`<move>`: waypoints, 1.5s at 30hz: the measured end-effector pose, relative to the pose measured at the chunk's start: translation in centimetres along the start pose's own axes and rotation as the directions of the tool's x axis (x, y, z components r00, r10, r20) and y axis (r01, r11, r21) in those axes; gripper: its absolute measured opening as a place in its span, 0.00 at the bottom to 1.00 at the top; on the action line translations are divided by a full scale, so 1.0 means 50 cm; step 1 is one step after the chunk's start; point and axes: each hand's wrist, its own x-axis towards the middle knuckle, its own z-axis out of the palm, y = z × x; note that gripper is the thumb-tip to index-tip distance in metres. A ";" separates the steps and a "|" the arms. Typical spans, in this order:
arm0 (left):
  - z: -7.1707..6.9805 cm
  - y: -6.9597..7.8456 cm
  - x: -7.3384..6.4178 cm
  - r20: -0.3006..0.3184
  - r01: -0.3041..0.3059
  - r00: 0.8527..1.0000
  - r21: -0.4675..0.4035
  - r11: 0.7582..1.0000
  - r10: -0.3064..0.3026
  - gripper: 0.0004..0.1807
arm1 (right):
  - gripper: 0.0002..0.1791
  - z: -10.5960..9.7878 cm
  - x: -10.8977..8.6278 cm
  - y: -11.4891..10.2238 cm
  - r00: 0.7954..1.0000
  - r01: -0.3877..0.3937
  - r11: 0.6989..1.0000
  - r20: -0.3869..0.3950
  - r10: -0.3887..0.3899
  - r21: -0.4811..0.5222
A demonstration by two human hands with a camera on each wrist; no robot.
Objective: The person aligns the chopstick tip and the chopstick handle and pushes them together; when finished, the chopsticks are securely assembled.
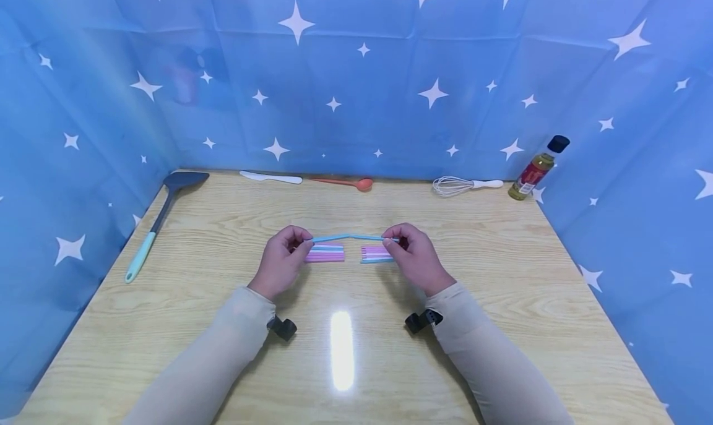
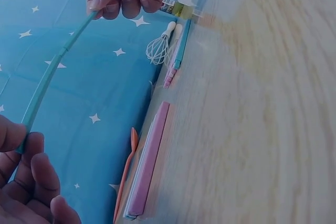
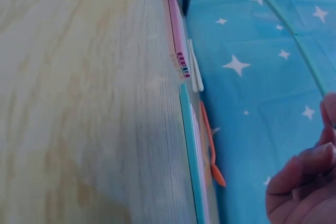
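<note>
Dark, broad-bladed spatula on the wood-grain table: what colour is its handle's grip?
Light turquoise grip, seen best in the head view.

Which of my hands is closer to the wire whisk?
Your right. The right hand is below and slightly left of the whisk in the head view; the left hand is much farther left.

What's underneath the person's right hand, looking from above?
In the head view, one end of a row of pink and blue sticks shows on the table beside the right hand. The hand covers their other end there.
</note>
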 end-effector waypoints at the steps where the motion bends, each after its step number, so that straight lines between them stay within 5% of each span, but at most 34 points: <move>1: 0.000 0.000 0.000 0.000 0.001 1.000 0.001 1.000 -0.001 0.04 | 0.05 0.000 0.000 -0.001 1.000 -0.002 1.000 0.001 0.002 -0.007; 15: 0.004 -0.006 0.002 -0.010 -0.013 1.000 0.004 1.000 0.013 0.04 | 0.04 -0.003 -0.018 -0.070 1.000 -0.006 0.999 0.013 0.007 -0.039; 24: 0.005 -0.007 0.000 -0.038 0.001 0.999 -0.009 1.000 -0.002 0.03 | 0.05 0.004 -0.001 -0.004 0.999 -0.042 0.999 0.015 0.042 -0.030; 45: 0.007 -0.003 -0.001 -0.001 -0.027 1.000 -0.036 0.999 0.027 0.07 | 0.04 0.004 -0.002 0.005 1.000 -0.006 1.000 0.028 0.006 -0.017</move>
